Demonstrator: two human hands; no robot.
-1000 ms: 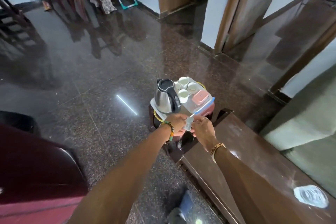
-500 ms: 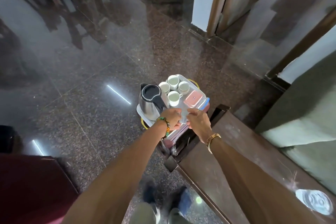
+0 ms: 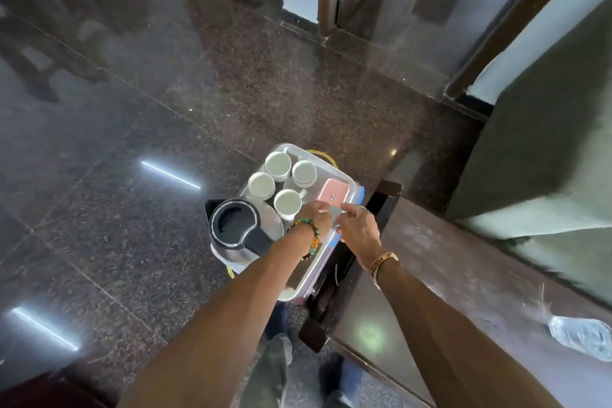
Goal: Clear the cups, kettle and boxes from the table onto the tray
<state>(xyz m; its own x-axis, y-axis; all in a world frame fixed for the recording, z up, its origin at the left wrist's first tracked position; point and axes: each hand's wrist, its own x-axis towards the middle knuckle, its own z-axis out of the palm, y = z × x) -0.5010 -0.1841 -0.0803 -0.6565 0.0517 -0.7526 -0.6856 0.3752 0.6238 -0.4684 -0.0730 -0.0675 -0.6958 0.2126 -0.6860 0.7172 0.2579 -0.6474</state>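
Tray: the silver tray (image 3: pixel 351 181) sits just off the end of the dark table (image 3: pixel 430 258). Its long side runs away from the person, leaning a little right. What holds it up is mostly hidden.
Already aboard: four white cups (image 3: pixel 277 165) cluster at the far end and the kettle (image 3: pixel 235 225) stands on the near left corner, lid up.
Key relation: the pink box (image 3: pixel 332 194) lies dead ahead of both hands, on the tray's right side. It rests on top of a blue-rimmed box (image 3: pixel 361 194) that runs along that right edge. The pink box looks nearly square from up here, so I cannot call its long axis.
Nearer hand: neither. Both are right at its near edge, almost touching each other.
Left hand: the left hand (image 3: pixel 314 213), beaded bracelet at the wrist, reaches in over the tray. Its fingers are bent and the tips are down at the pink box's near left corner. I cannot tell whether it pinches or only touches.
Right hand: the right hand (image 3: pixel 359 228) comes in from the table side, forefinger stretched to the box's near edge and the other fingers curled under. Its grip is likewise unclear.
Judgement: this looks like the last box being squared up, so any coming nudge is short and straight forward.
Risk: the nearest cup stands just beside the left knuckles.
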